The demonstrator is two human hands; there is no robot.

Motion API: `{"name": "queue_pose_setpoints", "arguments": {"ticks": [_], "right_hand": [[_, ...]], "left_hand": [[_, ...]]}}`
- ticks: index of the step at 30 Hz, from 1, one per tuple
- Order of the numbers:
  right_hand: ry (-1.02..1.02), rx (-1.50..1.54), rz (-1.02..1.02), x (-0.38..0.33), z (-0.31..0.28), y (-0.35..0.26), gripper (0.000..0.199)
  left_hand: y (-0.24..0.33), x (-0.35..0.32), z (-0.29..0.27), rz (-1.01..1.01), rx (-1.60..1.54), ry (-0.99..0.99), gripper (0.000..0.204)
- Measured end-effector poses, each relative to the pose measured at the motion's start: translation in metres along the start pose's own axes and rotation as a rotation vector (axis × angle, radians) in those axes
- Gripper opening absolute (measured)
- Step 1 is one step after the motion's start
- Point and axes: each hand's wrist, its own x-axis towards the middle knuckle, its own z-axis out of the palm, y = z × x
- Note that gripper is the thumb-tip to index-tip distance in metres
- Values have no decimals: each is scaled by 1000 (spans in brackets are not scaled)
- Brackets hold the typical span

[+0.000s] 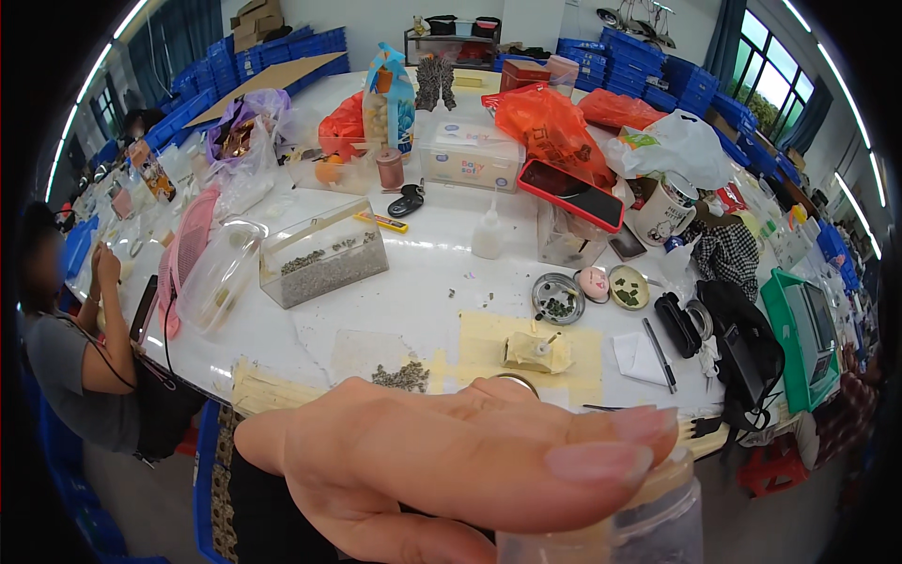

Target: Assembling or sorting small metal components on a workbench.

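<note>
My left hand [451,461] is very close at the bottom middle, its fingers pointing right and closed together. The fingertips press on the beige rim of a clear plastic container [658,517], whose lower part runs out of the picture. My right hand does not show. Just beyond the left hand, a small block wrapped in pale yellow tape [540,352], with a thin peg on top, stands on a yellow taped patch [479,338]. Beside it lies a pile of grey-green bits [404,377] on the white table [432,254].
A clear box of grey bits [324,263] stands left of centre. A glass ashtray [558,299], a small dish [629,287], a red-cased phone [571,195] and a pen [659,354] lie to the right. A person [85,357] sits at the left side. A green tray [799,338] is far right.
</note>
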Motion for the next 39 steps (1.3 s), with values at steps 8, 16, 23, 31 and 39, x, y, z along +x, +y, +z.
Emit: {"name": "queue_pose_setpoints", "arguments": {"ticks": [8, 16, 23, 31, 39], "right_hand": [[46, 32, 3, 0, 2, 0, 13], [60, 30, -3, -2, 9, 4, 14], [-54, 178, 62, -6, 5, 5, 18], [37, 352, 163, -10, 16, 7, 24], [103, 325, 138, -6, 15, 4, 20]], "left_hand": [[-28, 10, -16, 170, -4, -102, 41], [-17, 22, 14, -73, -59, 110, 49], [-44, 15, 13, -42, -218, 160, 71], [-50, -5, -14, -98, -424, -22, 82], [-41, 2, -3, -94, -329, 79, 70]]}}
